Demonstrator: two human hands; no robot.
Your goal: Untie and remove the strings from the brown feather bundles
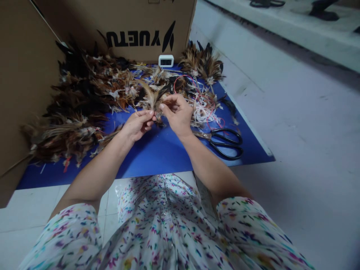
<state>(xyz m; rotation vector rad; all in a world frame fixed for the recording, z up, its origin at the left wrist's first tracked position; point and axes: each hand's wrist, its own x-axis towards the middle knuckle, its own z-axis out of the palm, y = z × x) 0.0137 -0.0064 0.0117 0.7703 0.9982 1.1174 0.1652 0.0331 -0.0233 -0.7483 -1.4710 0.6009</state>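
My left hand (140, 123) pinches the base of a small bunch of feathers (152, 98) between thumb and forefinger, the tips pointing up and away from me. Close on its right, my right hand (179, 113) is closed, with thumb and forefinger together at the side of the bunch. Brown feather shows at those fingertips, though exactly what they grip is partly hidden. Behind both hands lies a wide heap of brown and black feathers (112, 80). Black-handled scissors (225, 141) rest beside my right wrist, on the blue mat (157, 152).
Tangled white string (205, 111) and a loop of red cord (182, 77) lie to the right. A small white digital clock (166, 60) stands at the back. Cardboard (135, 15) walls off the back and left. Tied feather bundles (202, 62) sit at the back right.
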